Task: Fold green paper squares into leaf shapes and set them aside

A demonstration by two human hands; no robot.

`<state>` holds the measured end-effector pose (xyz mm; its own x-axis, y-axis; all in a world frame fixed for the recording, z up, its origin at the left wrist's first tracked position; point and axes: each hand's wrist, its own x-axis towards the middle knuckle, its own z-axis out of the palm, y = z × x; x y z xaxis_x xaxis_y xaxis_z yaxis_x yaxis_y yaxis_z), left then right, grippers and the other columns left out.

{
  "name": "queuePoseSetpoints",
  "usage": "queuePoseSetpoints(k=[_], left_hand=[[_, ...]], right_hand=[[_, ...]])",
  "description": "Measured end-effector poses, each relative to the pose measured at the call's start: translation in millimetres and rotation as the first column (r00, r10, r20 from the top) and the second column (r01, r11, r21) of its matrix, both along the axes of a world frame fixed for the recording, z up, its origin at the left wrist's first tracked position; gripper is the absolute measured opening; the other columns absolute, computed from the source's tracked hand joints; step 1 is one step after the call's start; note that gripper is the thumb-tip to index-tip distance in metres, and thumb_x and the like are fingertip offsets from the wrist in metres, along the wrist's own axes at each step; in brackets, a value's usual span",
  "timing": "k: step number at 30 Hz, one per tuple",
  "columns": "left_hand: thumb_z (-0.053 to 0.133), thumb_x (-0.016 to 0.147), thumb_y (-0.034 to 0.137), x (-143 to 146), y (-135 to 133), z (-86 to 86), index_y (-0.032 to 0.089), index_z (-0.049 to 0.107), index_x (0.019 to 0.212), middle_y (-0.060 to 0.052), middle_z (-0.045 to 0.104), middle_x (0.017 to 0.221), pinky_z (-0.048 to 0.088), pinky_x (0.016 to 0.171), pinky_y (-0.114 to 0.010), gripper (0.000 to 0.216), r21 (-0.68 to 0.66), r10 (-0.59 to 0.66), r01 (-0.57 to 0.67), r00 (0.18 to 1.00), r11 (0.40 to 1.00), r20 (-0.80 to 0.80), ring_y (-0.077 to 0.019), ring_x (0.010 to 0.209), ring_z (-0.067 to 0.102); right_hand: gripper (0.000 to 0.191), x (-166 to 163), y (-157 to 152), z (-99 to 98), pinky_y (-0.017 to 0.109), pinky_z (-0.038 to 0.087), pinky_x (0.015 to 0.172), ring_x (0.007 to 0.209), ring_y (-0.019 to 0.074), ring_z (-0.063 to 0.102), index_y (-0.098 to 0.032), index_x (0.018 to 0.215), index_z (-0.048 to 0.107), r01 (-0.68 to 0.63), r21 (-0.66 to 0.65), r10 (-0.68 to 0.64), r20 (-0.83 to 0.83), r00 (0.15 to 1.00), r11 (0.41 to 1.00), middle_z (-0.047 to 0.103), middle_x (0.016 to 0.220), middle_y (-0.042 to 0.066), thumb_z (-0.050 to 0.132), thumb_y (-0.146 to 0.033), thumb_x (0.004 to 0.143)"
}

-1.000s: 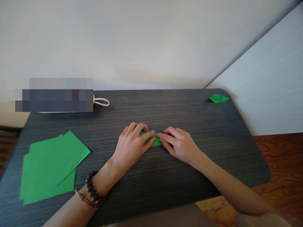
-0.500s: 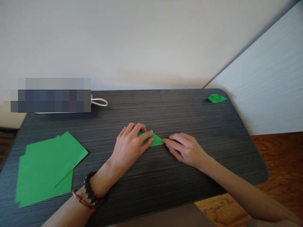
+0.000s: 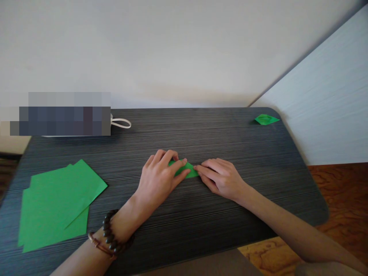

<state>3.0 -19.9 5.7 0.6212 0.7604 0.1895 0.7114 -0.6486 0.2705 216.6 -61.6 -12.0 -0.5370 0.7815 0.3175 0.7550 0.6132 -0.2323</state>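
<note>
A small piece of folded green paper (image 3: pixel 192 173) lies on the dark tabletop, partly hidden by my fingers. My left hand (image 3: pixel 158 175) grips it from the left, thumb and fingers bent over it and pressing it to the table. At its right point, the fingertips of my right hand (image 3: pixel 222 177) are closed together on the tip. How the layers are folded under my fingers is hidden.
Several flat green paper sheets (image 3: pixel 57 203) overlap at the left of the table (image 3: pixel 184 230). A folded green paper boat shape (image 3: pixel 266 120) sits at the far right corner. A blurred-out object (image 3: pixel 63 120) with a white loop (image 3: pixel 122 123) stands at the back left, near the wall.
My right fingertips have shifted slightly left and up along the paper's right end. My left hand keeps its hold. The view has moved a little.
</note>
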Motion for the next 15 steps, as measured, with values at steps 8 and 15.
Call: queuePoseSetpoints(k=[8,15], left_hand=[[0.051,0.088,0.038,-1.0,-0.1,0.7,0.025,0.066,0.102,-0.005,0.06,0.096,0.045,0.076,-0.037,0.025,-0.002,-0.002,0.002,1.0,1.0,0.005,-0.022,0.087,0.051],[0.05,0.088,0.04,-0.5,-0.2,-1.1,0.025,0.066,0.102,-0.005,0.059,0.095,0.045,0.077,-0.038,0.026,-0.021,0.01,-0.01,1.0,1.0,-0.005,-0.0221,0.088,0.05]], right_hand=[[0.022,13.3,-16.3,0.2,0.028,0.046,0.064,0.07,0.0144,0.057,-0.014,0.104,0.064,0.005,-0.046,-0.005,-0.008,1.0,0.999,0.064,0.084,0.005,0.052,-0.018,0.086],[0.026,5.1,-11.4,0.8,0.027,0.046,0.065,0.071,0.0134,0.057,-0.02,0.111,0.062,0.049,-0.037,-0.049,-0.002,0.999,0.998,0.064,0.09,0.004,0.05,-0.021,0.087]])
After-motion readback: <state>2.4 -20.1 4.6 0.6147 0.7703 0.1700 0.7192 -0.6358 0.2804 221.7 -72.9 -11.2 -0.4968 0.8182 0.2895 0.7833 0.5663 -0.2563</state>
